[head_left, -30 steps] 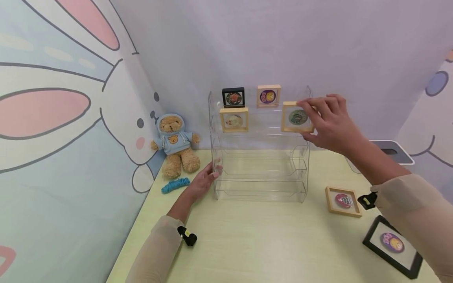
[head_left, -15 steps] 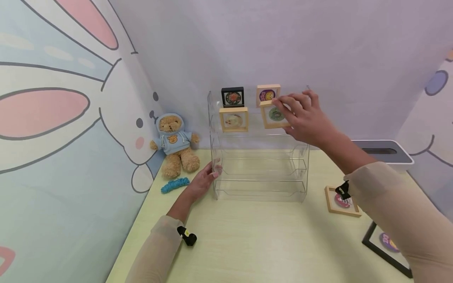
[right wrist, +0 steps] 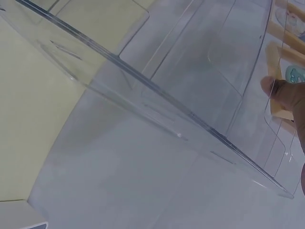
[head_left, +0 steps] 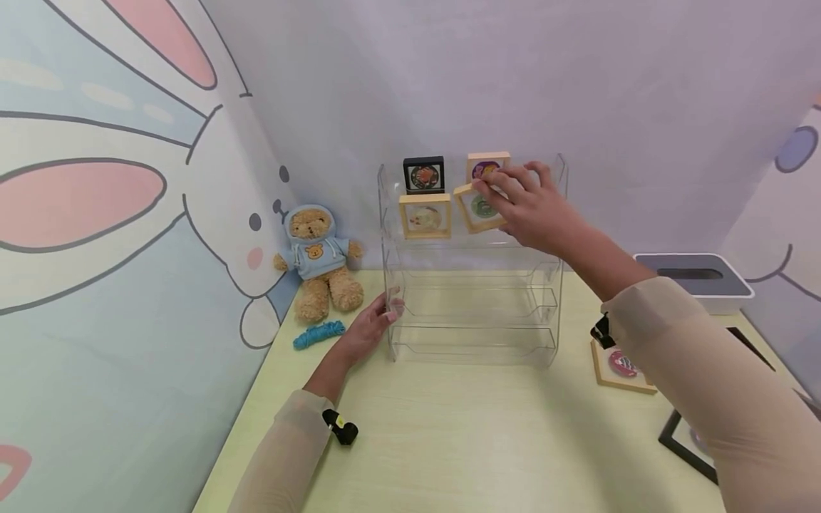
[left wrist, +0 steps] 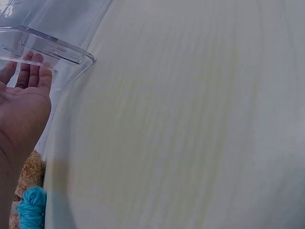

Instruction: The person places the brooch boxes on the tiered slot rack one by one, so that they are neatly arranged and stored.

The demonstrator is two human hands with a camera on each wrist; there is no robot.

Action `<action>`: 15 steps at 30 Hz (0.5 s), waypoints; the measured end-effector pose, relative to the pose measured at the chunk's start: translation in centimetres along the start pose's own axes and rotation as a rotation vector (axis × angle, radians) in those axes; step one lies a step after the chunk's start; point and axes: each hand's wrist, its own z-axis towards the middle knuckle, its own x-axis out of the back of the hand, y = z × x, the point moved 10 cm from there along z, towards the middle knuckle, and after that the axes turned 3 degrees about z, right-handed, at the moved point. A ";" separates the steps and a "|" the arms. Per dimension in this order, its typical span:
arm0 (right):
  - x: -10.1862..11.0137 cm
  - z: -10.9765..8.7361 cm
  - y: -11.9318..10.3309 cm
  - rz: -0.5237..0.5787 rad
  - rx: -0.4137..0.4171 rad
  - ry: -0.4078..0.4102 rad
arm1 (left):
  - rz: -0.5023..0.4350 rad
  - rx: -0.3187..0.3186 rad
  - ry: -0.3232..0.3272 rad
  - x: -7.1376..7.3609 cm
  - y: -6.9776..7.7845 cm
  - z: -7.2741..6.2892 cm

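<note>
My right hand (head_left: 529,206) pinches a light-wood badge frame (head_left: 471,211) with a green round badge inside. That frame leans tilted at an upper tier of the clear stepped display rack (head_left: 474,328), and the fingers cover its right part. In the right wrist view my thumb (right wrist: 281,90) presses its edge. My left hand (head_left: 367,329) grips the rack's left side low down; the left wrist view shows its fingers (left wrist: 34,71) at the clear plastic. A wooden frame with a pale badge (head_left: 426,217) stands left of the held one. Behind are a black frame (head_left: 424,175) and a wooden frame with a purple badge (head_left: 487,158).
A teddy bear (head_left: 316,249) in a blue hoodie and a blue yarn bundle (head_left: 318,334) are at the left. At the right lie a wooden frame (head_left: 618,385) and a black frame (head_left: 686,445), partly under the right arm, and a grey-topped white box (head_left: 718,292).
My right hand has carried the green-badge frame leftward along the rack, close to the pale-badge frame, and the frame has tilted. My left hand stays at the rack's side.
</note>
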 end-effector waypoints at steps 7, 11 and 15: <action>-0.7 0.2 0.2 0.042 -0.007 -0.081 | 0.018 0.006 -0.003 0.0 0.0 0.0; -0.6 0.0 0.3 0.063 -0.023 -0.101 | 0.023 0.003 -0.006 0.1 -0.1 0.0; -0.6 -0.2 0.4 0.115 -0.045 -0.124 | 0.032 0.000 0.003 0.4 -0.1 0.0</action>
